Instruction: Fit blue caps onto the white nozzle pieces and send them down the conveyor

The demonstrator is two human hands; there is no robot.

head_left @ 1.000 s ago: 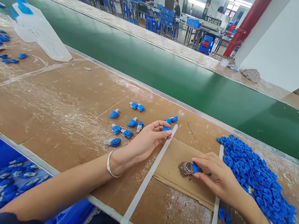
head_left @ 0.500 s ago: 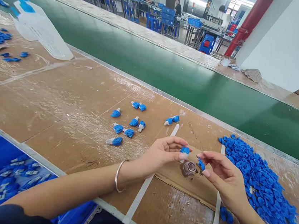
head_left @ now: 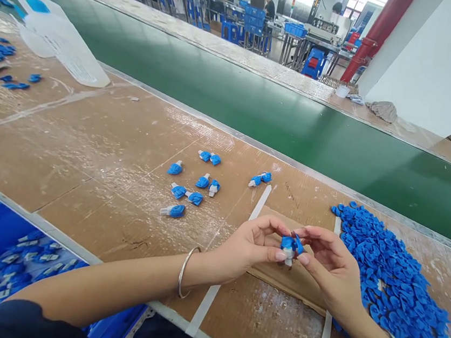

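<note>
Left hand (head_left: pixel 247 245) and right hand (head_left: pixel 331 262), fingers curled, together pinch one blue plastic part (head_left: pixel 288 249) just left of the blue heap (head_left: pixel 387 280)

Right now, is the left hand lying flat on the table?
No, the left hand is raised, pinching a blue plastic part above the cardboard sheet.
</note>
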